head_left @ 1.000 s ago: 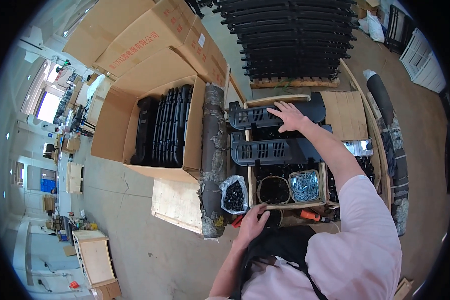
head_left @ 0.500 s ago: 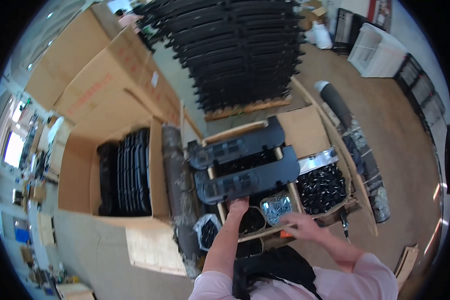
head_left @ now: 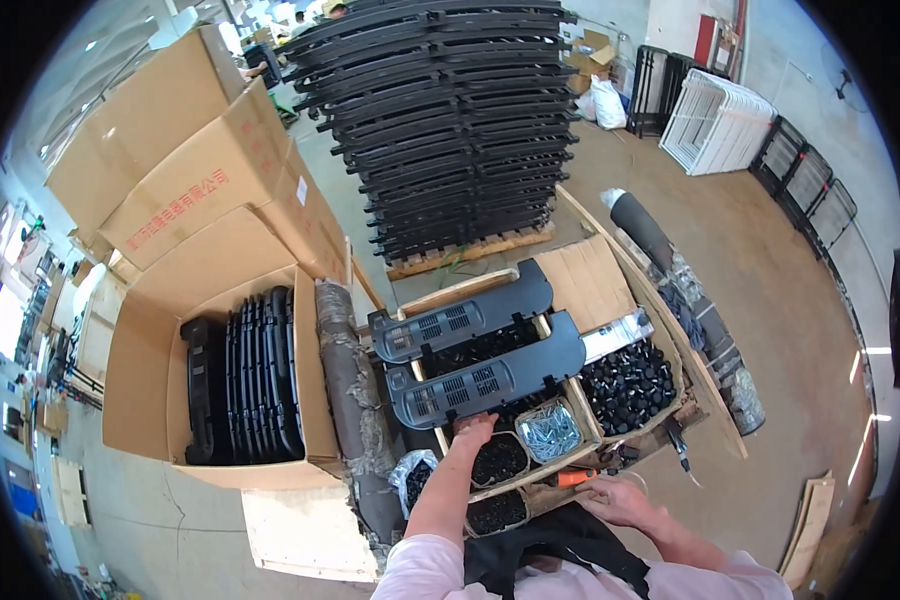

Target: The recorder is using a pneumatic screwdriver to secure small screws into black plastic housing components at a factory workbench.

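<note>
Two long black plastic panels with vented grilles lie across the wooden frame of a workbench bin. My left hand (head_left: pixel 475 430) is at the lower edge of the nearer panel (head_left: pixel 490 375), its fingers closed at that edge and partly hidden. Beyond it rests the farther panel (head_left: pixel 460 318). At the bench's front edge my right hand (head_left: pixel 615 498) is beside an orange-handled tool (head_left: pixel 575 478), fingers stretched toward it and loosely apart. Between the hands stand a tray of silver screws (head_left: pixel 550 432) and a tub of small black parts (head_left: pixel 498 458).
A bin of black round caps (head_left: pixel 628 388) sits at the right. To the left, an open cardboard box (head_left: pixel 135 390) holds several upright black panels. A tall stack of black parts (head_left: pixel 450 130) stands on a pallet ahead. Wrapped rolls (head_left: pixel 345 400) flank the bench.
My right hand has moved from near the screw tray down to the orange-handled tool. The left hand stays at the nearer panel's edge. The whole view has shifted slightly.
</note>
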Available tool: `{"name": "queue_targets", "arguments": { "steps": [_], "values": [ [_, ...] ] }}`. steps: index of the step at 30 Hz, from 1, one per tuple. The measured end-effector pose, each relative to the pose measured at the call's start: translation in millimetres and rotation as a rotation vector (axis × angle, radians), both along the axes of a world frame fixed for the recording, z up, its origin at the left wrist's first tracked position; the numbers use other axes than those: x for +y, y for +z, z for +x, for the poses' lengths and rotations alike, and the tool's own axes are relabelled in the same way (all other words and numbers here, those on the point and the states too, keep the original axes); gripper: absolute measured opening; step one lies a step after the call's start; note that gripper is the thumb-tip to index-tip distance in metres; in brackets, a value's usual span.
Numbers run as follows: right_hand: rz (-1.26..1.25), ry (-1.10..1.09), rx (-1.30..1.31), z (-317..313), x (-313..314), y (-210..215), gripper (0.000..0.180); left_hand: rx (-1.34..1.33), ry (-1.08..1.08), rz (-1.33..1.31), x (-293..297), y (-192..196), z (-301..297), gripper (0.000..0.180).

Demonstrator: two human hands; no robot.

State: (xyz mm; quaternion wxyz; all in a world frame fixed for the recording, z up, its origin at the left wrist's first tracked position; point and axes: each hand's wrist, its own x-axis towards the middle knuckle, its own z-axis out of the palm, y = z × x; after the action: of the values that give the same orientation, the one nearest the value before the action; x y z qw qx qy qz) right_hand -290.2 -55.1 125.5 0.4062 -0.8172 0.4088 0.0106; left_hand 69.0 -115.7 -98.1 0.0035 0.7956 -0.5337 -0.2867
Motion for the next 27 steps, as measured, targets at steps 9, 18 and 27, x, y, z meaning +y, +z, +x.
{"name": "queue_targets", "arguments": {
  "steps": [9, 18, 27],
  "values": [
    [0.029, 0.067, 0.035, 25, 3, 29, 0.033, -0.046, 0.008, -0.164, 9, -37, 22, 0.053],
    [0.011, 0.117, -0.018, 41, -7, 8, 0.033, -0.228, 0.328, -0.493, 48, 4, 13, 0.038],
    [0.907, -0.652, -0.489, 105, -43, -50, 0.051, 0.261, 0.281, -0.51, 98, 148, -48, 0.03]
  ]
}}
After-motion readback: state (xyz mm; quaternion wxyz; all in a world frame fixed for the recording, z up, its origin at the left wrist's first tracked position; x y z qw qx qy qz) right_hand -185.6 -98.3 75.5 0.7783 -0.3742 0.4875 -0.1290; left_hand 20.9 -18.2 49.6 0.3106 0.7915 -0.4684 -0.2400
